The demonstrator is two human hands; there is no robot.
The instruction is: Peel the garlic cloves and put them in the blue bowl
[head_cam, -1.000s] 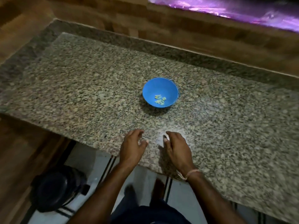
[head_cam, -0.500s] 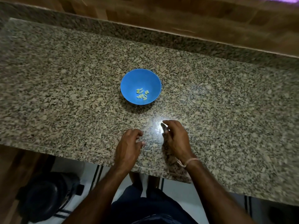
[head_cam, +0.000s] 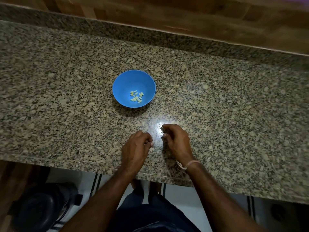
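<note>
Fingers on both hands have curled in tighter than a second ago, when they lay looser on the counter (head_cam: 234, 106).

From the head view, the blue bowl (head_cam: 125, 82) stands on the granite with a small heap of peeled garlic cloves (head_cam: 136, 97) at its bottom. My left hand (head_cam: 136, 148) sits on the near side of the bowl, fingers bunched against the thumb. My right hand (head_cam: 177, 139) is just beside it, also nearer me than the bowl, with forefinger and thumb drawn together as if nipping something small.

Whether either hand really grips a clove or a scrap of skin I cannot tell. The fingertips hide it, and a glare patch on the stone between bowl and hands washes out detail. The speckled granite would also swallow any loose skins.

By my reckoning a clove is light, firm and a bit slick once bare, and its skin is papery and brittle. It is best pinched at the ends, starting the skin at the root tip.

Well below the bowl, past the counter edge, a dark round object (head_cam: 41, 208) on the floor is too dim to name.
</note>
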